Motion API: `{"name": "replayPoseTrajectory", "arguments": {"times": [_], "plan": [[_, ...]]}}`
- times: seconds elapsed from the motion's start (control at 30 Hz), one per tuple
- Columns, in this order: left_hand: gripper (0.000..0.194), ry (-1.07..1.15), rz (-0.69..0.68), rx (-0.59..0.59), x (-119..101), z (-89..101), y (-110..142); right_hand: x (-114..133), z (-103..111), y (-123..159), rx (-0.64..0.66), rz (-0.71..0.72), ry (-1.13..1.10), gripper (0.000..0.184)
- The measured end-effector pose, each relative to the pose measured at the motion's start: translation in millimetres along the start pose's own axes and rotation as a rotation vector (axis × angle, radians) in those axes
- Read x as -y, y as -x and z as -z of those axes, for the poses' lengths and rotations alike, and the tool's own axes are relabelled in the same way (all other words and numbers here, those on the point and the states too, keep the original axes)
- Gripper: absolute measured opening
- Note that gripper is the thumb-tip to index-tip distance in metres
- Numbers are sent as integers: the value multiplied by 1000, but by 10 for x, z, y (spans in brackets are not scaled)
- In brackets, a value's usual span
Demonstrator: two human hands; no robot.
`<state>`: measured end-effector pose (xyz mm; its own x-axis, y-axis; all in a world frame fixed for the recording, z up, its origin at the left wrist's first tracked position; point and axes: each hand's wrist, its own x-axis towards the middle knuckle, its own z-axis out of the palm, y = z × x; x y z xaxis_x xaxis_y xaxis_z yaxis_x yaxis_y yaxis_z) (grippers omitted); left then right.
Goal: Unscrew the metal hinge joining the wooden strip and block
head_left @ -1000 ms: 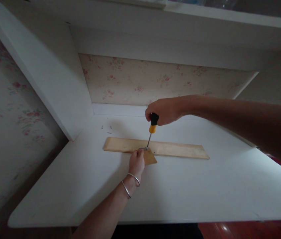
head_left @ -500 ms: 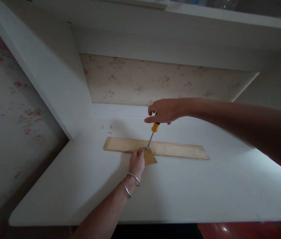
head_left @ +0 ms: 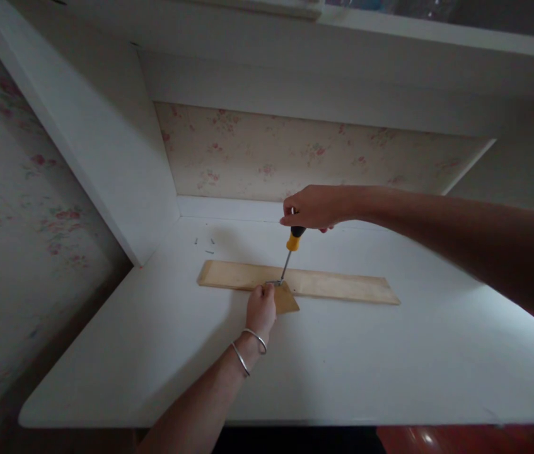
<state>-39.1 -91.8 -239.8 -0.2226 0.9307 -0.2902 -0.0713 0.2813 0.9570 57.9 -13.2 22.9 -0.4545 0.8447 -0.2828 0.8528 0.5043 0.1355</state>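
Observation:
My right hand (head_left: 311,207) is closed around the black and yellow handle of a screwdriver (head_left: 293,241). Its shaft slants down, and the tip meets a small metal bracket (head_left: 275,282). My left hand (head_left: 261,308), with two silver bangles at the wrist, pinches the bracket where it lies on the wood. Under the bracket is a short wooden piece (head_left: 286,299) with a slanted end, partly covered by my left hand. That piece lies across a long, flat wooden board (head_left: 342,285). Whether a screw sits under the tip is too small to tell.
Several small screws (head_left: 210,252) lie on the white desktop (head_left: 342,359) behind the board's left end. A white side panel (head_left: 101,139) rises at the left, a shelf (head_left: 295,75) hangs overhead, and flowered wallpaper (head_left: 267,157) covers the back.
My right hand's fingers have shifted around the screwdriver handle, showing more of its black part. The screwdriver tip stays at the bracket. My left hand keeps its place.

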Motion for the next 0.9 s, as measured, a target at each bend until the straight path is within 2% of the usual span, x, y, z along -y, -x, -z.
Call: {"name": "replayPoseTrajectory", "arguments": {"times": [0.07,0.13,0.3,0.37,0.47,0.63,0.73,0.83,0.9], "plan": [[27,1,27,3,-30,-3,15,2,-2,8,-40,78,30,28],[27,-9,30,-4,-41,-7,19,-1,-5,14,-78,146,45,35],[26,3,19,-1,-38,2,22,-15,-16,0,-61,35,55,31],[26,10,19,3,-49,9,31,-15,-19,2,-66,74,83,27],[26,17,25,2,-60,14,37,6,-10,25,-48,122,77,35],[26,35,20,-6,-28,11,12,13,0,31,56,-60,89,35],[26,34,5,-5,-26,11,12,-34,-23,15,-9,40,136,26],[26,35,18,4,-50,9,27,-49,-43,17,-93,192,78,41],[26,44,37,6,-63,7,35,-30,-47,18,-110,183,33,44]]}}
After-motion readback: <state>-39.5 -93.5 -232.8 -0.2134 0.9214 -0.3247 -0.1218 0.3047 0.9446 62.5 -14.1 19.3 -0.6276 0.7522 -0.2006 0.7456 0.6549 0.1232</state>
